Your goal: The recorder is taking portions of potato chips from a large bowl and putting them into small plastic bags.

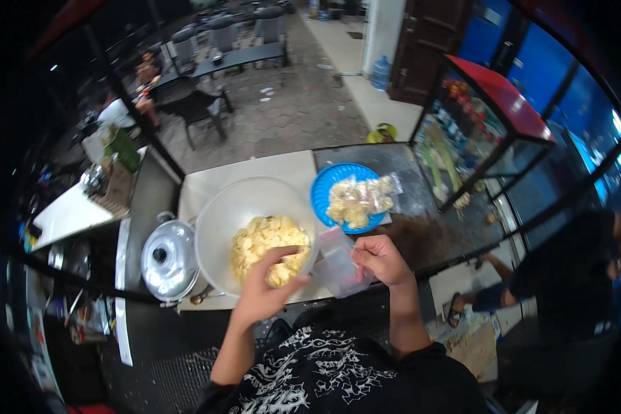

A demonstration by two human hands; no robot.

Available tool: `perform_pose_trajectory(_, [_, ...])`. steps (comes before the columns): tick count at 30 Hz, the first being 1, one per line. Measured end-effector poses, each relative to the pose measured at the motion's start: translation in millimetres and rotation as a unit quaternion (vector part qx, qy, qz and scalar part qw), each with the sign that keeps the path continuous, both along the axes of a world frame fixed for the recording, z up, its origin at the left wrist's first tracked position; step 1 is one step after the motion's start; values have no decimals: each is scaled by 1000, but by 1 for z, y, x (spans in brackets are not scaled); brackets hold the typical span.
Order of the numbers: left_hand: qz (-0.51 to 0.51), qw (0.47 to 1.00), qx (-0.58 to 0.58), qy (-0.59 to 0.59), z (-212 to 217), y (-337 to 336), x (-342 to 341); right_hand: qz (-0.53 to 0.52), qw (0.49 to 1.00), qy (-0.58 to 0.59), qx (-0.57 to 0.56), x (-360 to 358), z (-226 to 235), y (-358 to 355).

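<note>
A large translucent bowl (pixel 217 228) stands on the counter with a heap of thin yellow chips (pixel 265 238) in it. Over the near right part of the heap is my left hand (pixel 269 286), its thumb and fingers apart and curved; I see nothing held in it. My right hand (pixel 385 261) pinches the edge of a small transparent plastic bag (pixel 337 265) just right of the bowl. The bag looks flat. Beyond it, a blue plastic basket (pixel 319 186) bears several filled, transparent bags of chips (pixel 359 200).
A lidded metal pot (pixel 167 262) stands left of the bowl, a spoon (pixel 201 295) near its base. At the right is a glass display case (pixel 476 124) with a red top. Another person (pixel 566 262) is at the far right; chairs and a table (pixel 238 58) stand beyond the counter.
</note>
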State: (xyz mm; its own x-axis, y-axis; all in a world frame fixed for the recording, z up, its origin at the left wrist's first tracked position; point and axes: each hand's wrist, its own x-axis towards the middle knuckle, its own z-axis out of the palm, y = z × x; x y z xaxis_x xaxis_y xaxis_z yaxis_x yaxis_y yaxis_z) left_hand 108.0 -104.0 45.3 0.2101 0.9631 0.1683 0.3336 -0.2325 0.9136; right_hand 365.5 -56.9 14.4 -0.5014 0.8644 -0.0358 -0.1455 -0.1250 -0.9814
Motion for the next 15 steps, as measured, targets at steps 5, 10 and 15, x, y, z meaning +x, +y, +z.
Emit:
perform_pose_trajectory(5, [-43, 980, -155, -118, -11, 14, 15, 56, 998, 12, 19, -45, 29, 19])
perform_pose_trajectory(10, [350, 867, 300, 188, 10, 9, 8, -91, 984, -7, 150, -74, 19, 27])
perform_pose_trajectory(15, [311, 938, 92, -127, -1, 1, 17, -141, 943, -33, 300, -119, 22, 16])
